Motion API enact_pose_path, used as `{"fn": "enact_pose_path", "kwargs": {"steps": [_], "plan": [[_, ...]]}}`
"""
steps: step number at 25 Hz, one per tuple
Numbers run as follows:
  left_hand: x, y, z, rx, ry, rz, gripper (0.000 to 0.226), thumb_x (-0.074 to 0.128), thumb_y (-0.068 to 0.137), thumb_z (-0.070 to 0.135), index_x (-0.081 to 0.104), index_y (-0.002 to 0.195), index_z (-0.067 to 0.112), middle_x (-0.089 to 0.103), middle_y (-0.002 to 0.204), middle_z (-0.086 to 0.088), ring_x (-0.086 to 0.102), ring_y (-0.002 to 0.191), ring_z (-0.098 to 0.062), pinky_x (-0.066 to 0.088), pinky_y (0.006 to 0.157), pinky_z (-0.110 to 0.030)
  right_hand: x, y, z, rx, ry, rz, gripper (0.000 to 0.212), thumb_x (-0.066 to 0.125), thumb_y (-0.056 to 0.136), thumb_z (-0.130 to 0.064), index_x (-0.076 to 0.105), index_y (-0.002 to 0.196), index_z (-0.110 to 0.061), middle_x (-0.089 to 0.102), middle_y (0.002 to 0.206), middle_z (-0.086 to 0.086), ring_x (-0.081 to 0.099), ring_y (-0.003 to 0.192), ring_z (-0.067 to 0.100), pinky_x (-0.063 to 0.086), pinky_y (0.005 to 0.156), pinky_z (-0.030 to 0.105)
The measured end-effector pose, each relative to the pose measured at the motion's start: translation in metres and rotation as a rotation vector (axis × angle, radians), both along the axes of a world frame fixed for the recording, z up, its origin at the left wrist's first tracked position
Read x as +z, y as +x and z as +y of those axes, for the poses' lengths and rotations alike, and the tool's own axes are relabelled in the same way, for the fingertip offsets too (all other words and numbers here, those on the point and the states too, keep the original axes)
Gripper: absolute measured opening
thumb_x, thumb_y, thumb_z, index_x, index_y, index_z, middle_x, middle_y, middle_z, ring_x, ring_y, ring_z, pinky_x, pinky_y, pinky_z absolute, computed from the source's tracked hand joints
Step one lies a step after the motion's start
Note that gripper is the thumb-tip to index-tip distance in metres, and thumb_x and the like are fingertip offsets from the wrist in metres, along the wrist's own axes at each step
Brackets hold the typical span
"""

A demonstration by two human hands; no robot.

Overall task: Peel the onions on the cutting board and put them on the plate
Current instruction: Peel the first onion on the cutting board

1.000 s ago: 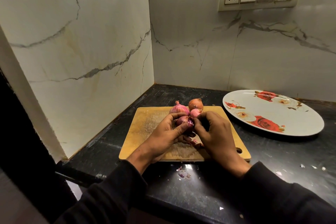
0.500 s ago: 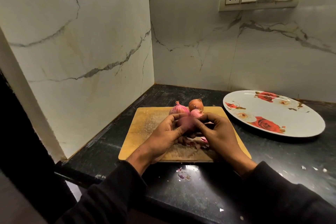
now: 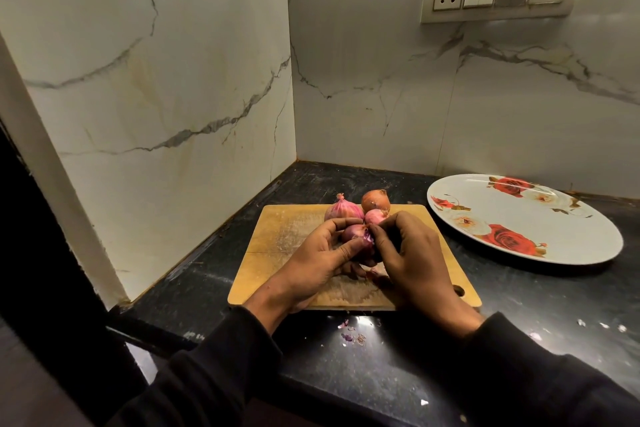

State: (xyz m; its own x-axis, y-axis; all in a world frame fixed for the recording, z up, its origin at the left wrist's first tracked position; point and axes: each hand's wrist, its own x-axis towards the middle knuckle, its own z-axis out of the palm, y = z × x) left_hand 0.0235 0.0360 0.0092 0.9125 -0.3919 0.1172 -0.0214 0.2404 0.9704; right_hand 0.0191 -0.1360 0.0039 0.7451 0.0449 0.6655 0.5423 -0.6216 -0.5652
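Two hands work a small purple onion above a wooden cutting board.

The left hand (image 3: 318,253) cups the held onion (image 3: 356,234), its fingers curled round it, while the right hand (image 3: 408,253) pinches the skin at the onion's top with fingers together. Three more onions (image 3: 375,201) sit at the far edge of the cutting board (image 3: 277,239), just beyond the hands. The flowered plate (image 3: 571,236) lies on the dark bench (image 3: 519,305) to the right, apart from the board. Skin scraps (image 3: 351,336) lie on the bench near the board's near edge.
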Motion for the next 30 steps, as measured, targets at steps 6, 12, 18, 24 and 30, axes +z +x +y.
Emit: {"fn": "enact_pose_path", "kwargs": {"steps": [6, 12, 18, 24, 30], "plan": [[0.002, -0.002, 0.000, -0.024, -0.005, -0.002, 0.047, 0.063, 0.086, 0.017, 0.055, 0.132, 0.013, 0.069, 0.119, -0.011, 0.071, 0.097, -0.027, 0.060, 0.077, -0.033, -0.002, 0.003, -0.002, 0.020, 0.071, 0.044, 0.008, 0.066, 0.094, -0.017, 0.061, 0.088, -0.018, 0.062, 0.081, -0.003, 0.062, 0.074, 0.014, 0.054, 0.063, 0.036], [-0.001, 0.001, 0.001, 0.005, -0.019, 0.043, 0.034, 0.052, 0.101, 0.010, 0.055, 0.133, 0.017, 0.068, 0.120, -0.008, 0.067, 0.096, -0.024, 0.055, 0.075, -0.030, -0.003, 0.009, -0.004, 0.041, 0.147, 0.109, 0.004, 0.064, 0.096, -0.020, 0.064, 0.092, -0.018, 0.066, 0.086, -0.002, 0.067, 0.077, 0.016, 0.058, 0.065, 0.041], [0.000, 0.001, 0.001, -0.009, -0.065, 0.053, 0.034, 0.046, 0.103, 0.009, 0.053, 0.137, 0.010, 0.060, 0.134, -0.021, 0.065, 0.105, -0.025, 0.057, 0.072, -0.025, 0.005, 0.003, -0.003, 0.193, 0.245, 0.248, 0.009, 0.056, 0.099, -0.012, 0.064, 0.096, -0.016, 0.068, 0.088, 0.003, 0.068, 0.074, 0.012, 0.056, 0.061, 0.021], [0.001, 0.000, -0.001, -0.009, -0.083, 0.078, 0.034, 0.042, 0.105, 0.007, 0.054, 0.136, 0.013, 0.066, 0.129, -0.013, 0.065, 0.120, -0.025, 0.058, 0.095, -0.037, 0.003, 0.002, -0.004, 0.204, 0.247, 0.200, 0.026, 0.064, 0.090, -0.040, 0.064, 0.109, -0.022, 0.069, 0.098, -0.005, 0.071, 0.084, 0.013, 0.059, 0.065, 0.029], [0.002, -0.001, -0.002, 0.017, -0.018, 0.053, 0.031, 0.047, 0.103, 0.009, 0.056, 0.133, 0.012, 0.067, 0.127, -0.010, 0.065, 0.119, -0.022, 0.055, 0.099, -0.036, 0.002, -0.001, -0.005, 0.140, 0.145, 0.098, 0.015, 0.070, 0.090, -0.010, 0.070, 0.091, -0.025, 0.071, 0.085, -0.010, 0.070, 0.074, 0.004, 0.059, 0.061, 0.024]]}}
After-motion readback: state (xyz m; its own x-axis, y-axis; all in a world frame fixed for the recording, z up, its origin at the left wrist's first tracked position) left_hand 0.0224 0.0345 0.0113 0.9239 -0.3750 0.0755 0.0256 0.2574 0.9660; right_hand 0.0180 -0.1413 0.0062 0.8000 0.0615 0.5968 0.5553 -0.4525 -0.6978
